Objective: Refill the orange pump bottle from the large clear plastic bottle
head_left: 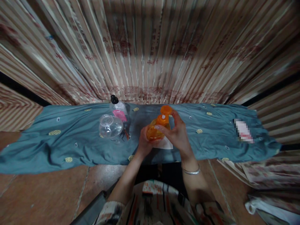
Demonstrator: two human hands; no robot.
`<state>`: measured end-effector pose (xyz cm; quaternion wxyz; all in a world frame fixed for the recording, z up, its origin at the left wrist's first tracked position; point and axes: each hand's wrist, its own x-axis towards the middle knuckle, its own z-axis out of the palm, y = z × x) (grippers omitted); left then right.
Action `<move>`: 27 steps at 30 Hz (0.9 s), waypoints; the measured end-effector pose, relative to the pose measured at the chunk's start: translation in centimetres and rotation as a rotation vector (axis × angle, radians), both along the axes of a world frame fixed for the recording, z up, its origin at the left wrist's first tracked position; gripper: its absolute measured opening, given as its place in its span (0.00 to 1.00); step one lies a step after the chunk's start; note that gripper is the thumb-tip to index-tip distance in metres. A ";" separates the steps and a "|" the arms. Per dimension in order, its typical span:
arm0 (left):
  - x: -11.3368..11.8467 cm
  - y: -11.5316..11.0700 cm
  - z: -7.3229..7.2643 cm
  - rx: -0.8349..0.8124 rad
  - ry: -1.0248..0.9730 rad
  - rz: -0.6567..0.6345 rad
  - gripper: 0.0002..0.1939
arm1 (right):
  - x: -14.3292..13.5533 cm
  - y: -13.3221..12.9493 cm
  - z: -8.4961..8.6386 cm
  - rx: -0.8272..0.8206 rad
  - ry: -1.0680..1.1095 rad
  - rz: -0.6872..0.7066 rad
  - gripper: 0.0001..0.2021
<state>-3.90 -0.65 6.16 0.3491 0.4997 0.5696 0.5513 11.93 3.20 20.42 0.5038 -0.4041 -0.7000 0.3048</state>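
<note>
An amber bottle [152, 133] with an orange flip-top cap [166, 109] is between my hands over the middle of the cloth. The cap's lid is swung up, and a pale spout shows below it. My left hand [145, 141] wraps round the bottle's left side and base. My right hand [176, 132] is at the bottle's right, thumb against its shoulder and index finger by the raised lid; whether it bears any weight I cannot tell. Partly under the bottle lies a white sheet [166, 144], perhaps paper.
Left of my hands stand a clear rounded bottle [110, 127] and a clear bottle with black top and pink label [119, 112]. A blurred-out flat item [243, 130] lies at the right. Blue-green patterned cloth [89, 150] covers the table; a striped curtain [150, 62] hangs behind.
</note>
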 end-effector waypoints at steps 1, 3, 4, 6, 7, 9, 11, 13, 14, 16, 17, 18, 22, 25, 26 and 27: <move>-0.1 0.0 0.0 0.004 0.021 -0.012 0.24 | -0.2 0.1 0.0 0.005 -0.001 -0.044 0.27; -0.2 0.1 -0.1 0.013 0.059 -0.033 0.25 | -0.4 0.1 0.2 0.007 -0.002 -0.069 0.24; -0.2 0.1 -0.1 0.017 0.071 -0.038 0.25 | -0.4 0.1 0.3 0.009 0.001 -0.049 0.22; -0.3 0.1 -0.1 0.024 0.088 -0.047 0.25 | -0.2 0.0 0.7 0.008 0.003 0.028 0.19; -0.3 0.1 -0.1 0.027 0.092 -0.051 0.25 | -0.1 -0.1 0.9 0.004 0.007 0.068 0.19; -0.4 0.1 0.0 0.032 0.097 -0.055 0.26 | 0.2 -0.2 1.4 -0.006 0.029 0.116 0.18; -0.4 0.1 0.0 0.036 0.098 -0.055 0.26 | 0.3 -0.2 1.8 -0.005 0.059 0.124 0.18; -0.4 0.0 0.2 0.039 0.099 -0.052 0.26 | 0.3 0.0 2.2 0.012 0.081 0.129 0.18; -0.4 0.0 0.3 0.040 0.100 -0.052 0.26 | 0.3 0.1 2.3 0.026 0.089 0.134 0.18; -0.4 0.0 0.4 0.041 0.106 -0.053 0.27 | 0.2 0.3 2.6 0.060 0.101 0.142 0.18; -0.4 0.0 0.5 0.041 0.110 -0.053 0.27 | 0.2 0.4 2.8 0.080 0.098 0.137 0.18; -0.4 0.0 0.6 0.040 0.115 -0.053 0.27 | 0.2 0.5 3.0 0.103 0.086 0.120 0.18; -0.3 0.2 0.6 0.039 0.135 -0.052 0.26 | 0.4 0.6 4.3 0.191 0.010 0.046 0.19; -0.2 0.2 0.4 0.034 0.148 -0.051 0.26 | 0.6 0.8 5.9 0.264 0.033 0.072 0.18; -0.1 0.2 0.4 0.032 0.152 -0.051 0.26 | 0.6 0.9 6.4 0.296 0.036 0.064 0.18; -0.1 0.2 0.4 0.030 0.157 -0.052 0.26 | 0.7 1.0 6.9 0.323 0.028 0.044 0.17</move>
